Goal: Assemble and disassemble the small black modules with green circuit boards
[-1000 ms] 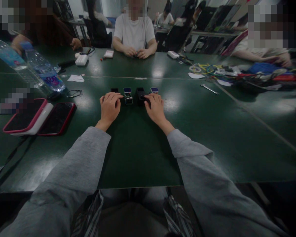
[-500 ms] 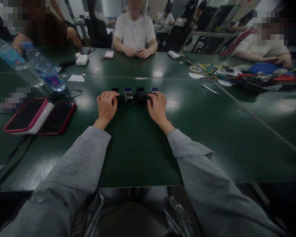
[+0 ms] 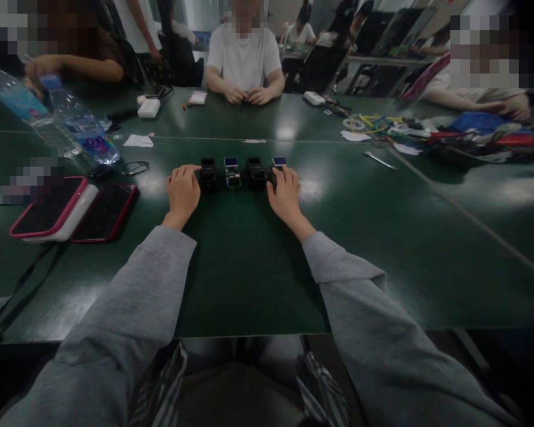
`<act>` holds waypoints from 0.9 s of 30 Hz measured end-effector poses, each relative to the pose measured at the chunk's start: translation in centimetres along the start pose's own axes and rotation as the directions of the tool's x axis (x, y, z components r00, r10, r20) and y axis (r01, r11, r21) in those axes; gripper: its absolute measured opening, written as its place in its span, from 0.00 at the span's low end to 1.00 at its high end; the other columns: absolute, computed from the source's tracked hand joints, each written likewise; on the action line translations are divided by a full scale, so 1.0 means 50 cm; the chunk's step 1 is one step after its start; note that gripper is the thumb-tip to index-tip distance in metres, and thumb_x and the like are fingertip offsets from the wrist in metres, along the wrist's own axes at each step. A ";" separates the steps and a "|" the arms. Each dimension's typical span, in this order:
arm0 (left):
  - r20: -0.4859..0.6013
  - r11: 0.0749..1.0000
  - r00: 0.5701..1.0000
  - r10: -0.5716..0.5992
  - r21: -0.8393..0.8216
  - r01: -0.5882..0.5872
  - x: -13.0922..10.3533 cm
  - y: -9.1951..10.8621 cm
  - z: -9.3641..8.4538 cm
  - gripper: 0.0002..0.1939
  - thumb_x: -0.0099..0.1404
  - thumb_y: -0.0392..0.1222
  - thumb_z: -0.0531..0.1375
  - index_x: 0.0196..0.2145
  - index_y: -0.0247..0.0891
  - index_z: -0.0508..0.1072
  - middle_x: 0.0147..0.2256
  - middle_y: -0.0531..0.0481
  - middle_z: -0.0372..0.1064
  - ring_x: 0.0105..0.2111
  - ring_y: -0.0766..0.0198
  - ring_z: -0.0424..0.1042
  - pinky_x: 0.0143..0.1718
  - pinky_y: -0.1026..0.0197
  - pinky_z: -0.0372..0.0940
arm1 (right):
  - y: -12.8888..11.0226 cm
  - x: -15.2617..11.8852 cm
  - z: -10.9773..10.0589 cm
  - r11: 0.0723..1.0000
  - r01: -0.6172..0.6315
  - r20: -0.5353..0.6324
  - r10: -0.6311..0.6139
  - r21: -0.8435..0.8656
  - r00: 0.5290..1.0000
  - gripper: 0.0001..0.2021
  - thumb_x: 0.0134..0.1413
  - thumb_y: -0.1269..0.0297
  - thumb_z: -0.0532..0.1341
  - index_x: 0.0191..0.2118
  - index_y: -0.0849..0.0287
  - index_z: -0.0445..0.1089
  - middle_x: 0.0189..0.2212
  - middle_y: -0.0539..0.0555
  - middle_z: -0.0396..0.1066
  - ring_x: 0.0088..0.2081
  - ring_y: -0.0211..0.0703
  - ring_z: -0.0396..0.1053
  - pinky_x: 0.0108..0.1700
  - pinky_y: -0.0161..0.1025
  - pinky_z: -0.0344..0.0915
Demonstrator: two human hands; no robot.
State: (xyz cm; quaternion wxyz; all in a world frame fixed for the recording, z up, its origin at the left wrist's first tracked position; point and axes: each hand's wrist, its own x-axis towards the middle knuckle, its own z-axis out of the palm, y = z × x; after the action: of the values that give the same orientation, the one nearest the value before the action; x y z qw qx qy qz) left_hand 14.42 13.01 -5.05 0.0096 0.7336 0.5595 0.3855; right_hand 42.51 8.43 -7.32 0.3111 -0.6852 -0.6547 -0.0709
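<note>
Several small devices stand in a row on the green table. From the left come a black-cased device point(image 3: 208, 173), a bare circuit board with a small dark-blue screen point(image 3: 232, 172), and another black-cased device point(image 3: 255, 172). At the right end is a small device with a blue screen point(image 3: 279, 161), its lower part hidden behind my fingers. My left hand point(image 3: 184, 191) is just left of the first black device, fingers stretched out and the index fingertip at its edge. The fingers of my right hand point(image 3: 285, 193) curl around the right-end device.
On the left are water bottles point(image 3: 82, 127), a phone in a red case point(image 3: 107, 212) and a pink-rimmed phone point(image 3: 48, 207). A wrench point(image 3: 380, 160) and tangled cables point(image 3: 463, 133) lie to the right. A person point(image 3: 244, 65) sits opposite, with others on both sides.
My left hand has moved left off the first black device, which now shows almost fully. My right hand stays at the right-end device. A person at the far left has shifted their arm.
</note>
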 end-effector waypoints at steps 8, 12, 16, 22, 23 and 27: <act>0.108 0.991 0.994 -0.006 0.132 -0.008 -0.001 -0.029 0.016 0.18 0.67 0.34 0.51 0.51 0.44 0.72 0.54 0.39 0.72 0.56 0.44 0.67 0.55 0.37 0.62 | 0.004 -0.002 0.006 1.000 -0.010 -0.034 0.010 -0.010 0.999 0.23 0.66 0.64 0.52 0.64 0.58 0.59 0.67 0.65 0.52 0.68 0.65 0.47 0.63 0.68 0.54; 0.256 0.972 0.967 0.018 0.223 -0.077 -0.006 -0.030 0.021 0.18 0.66 0.35 0.52 0.52 0.38 0.71 0.57 0.33 0.68 0.58 0.39 0.64 0.56 0.32 0.60 | 0.007 -0.003 0.012 0.999 -0.033 -0.044 0.033 -0.018 0.998 0.24 0.65 0.63 0.53 0.64 0.60 0.59 0.67 0.67 0.52 0.68 0.67 0.47 0.63 0.69 0.54; 0.262 0.973 0.965 0.010 0.220 -0.070 -0.006 -0.026 0.019 0.19 0.66 0.35 0.51 0.53 0.37 0.70 0.57 0.31 0.67 0.59 0.38 0.63 0.56 0.31 0.59 | 0.008 -0.003 0.015 0.999 -0.046 -0.044 0.045 -0.016 0.998 0.25 0.64 0.63 0.53 0.65 0.59 0.57 0.67 0.68 0.50 0.67 0.68 0.47 0.62 0.71 0.55; 0.284 0.970 0.959 0.010 0.231 -0.078 -0.007 -0.021 0.014 0.20 0.66 0.35 0.50 0.54 0.34 0.70 0.58 0.29 0.66 0.59 0.36 0.62 0.56 0.30 0.59 | 0.007 -0.002 0.013 0.999 -0.039 0.001 0.039 -0.018 0.999 0.27 0.64 0.63 0.54 0.66 0.63 0.55 0.67 0.70 0.49 0.66 0.67 0.50 0.61 0.67 0.59; 0.284 0.970 0.959 0.012 0.229 -0.080 -0.007 -0.020 0.013 0.20 0.66 0.35 0.50 0.54 0.34 0.70 0.58 0.29 0.65 0.59 0.36 0.62 0.56 0.30 0.59 | 0.006 -0.003 0.013 0.999 -0.034 0.003 0.034 -0.013 0.999 0.27 0.63 0.64 0.54 0.66 0.63 0.55 0.67 0.70 0.49 0.66 0.67 0.51 0.61 0.66 0.59; 0.281 0.968 0.960 0.010 0.239 -0.080 -0.007 -0.019 0.014 0.20 0.66 0.34 0.50 0.54 0.34 0.70 0.57 0.29 0.66 0.58 0.36 0.63 0.55 0.30 0.60 | 0.005 -0.003 0.010 1.000 -0.023 0.000 0.023 0.008 1.000 0.27 0.63 0.65 0.54 0.66 0.62 0.55 0.66 0.69 0.50 0.66 0.65 0.51 0.61 0.66 0.60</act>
State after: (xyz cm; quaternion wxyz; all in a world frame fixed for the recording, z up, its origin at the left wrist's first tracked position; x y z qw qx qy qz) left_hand 14.01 13.36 -6.16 -0.0128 0.7883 0.5796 0.2060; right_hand 42.55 8.55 -7.87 0.3144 -0.6915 -0.6471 -0.0648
